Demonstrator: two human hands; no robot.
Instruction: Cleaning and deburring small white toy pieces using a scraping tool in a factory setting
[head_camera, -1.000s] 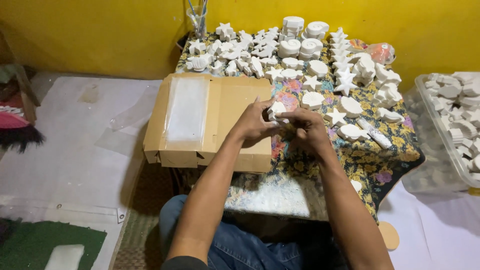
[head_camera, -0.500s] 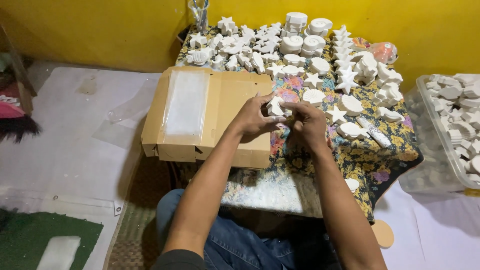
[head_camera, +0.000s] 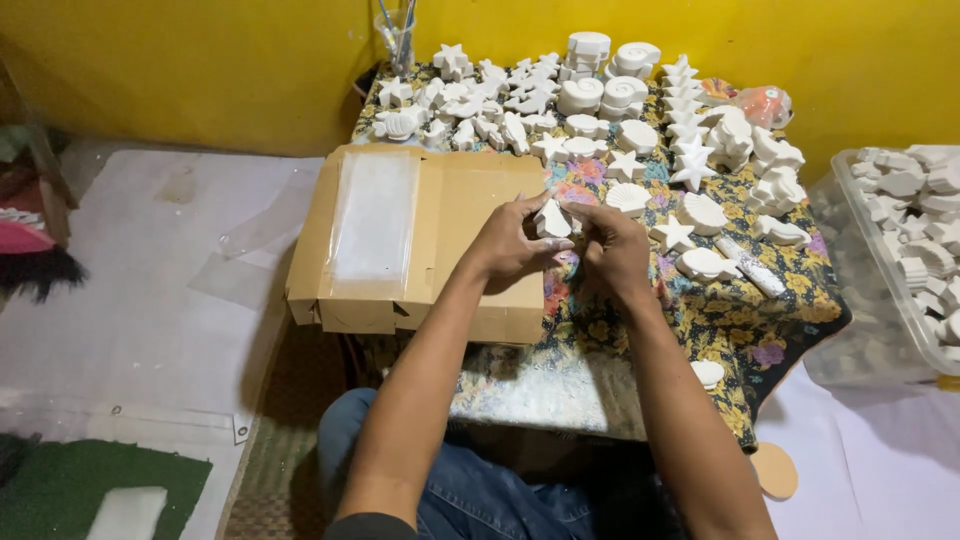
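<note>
Head view: the left hand (head_camera: 510, 245) and the right hand (head_camera: 610, 250) meet above the counter (head_camera: 720, 320), at the right edge of the cardboard box (head_camera: 470, 215). Both sets of fingers are closed around one small white cast (head_camera: 552, 218), a pointed, shell-like piece. The left fingers pinch it from the left side; the right fingers (head_camera: 585, 218) press against its right edge. The cast is held clear of the counter, just above the box corner.

Surroundings:
- The counter is covered with a floral cloth and carries many white casts (head_camera: 600, 100): stars, shells and spiral shapes, grouped in rows and small stacks toward the yellow wall.
- A clear plastic sheet (head_camera: 375, 215) lies on top of the box.
- A clear bin (head_camera: 900, 250) to the right, on the floor covering, holds more white casts.
- A glass with brushes (head_camera: 397, 35) stands at the far edge of the counter.
- One loose round piece (head_camera: 708, 373) lies at the near right of the cloth.

Progress, as a judgement: work on the held cast is under way, as both hands are engaged on it. Which of the casts on the counter are finished and which remain cannot be told from this view; they look alike.
</note>
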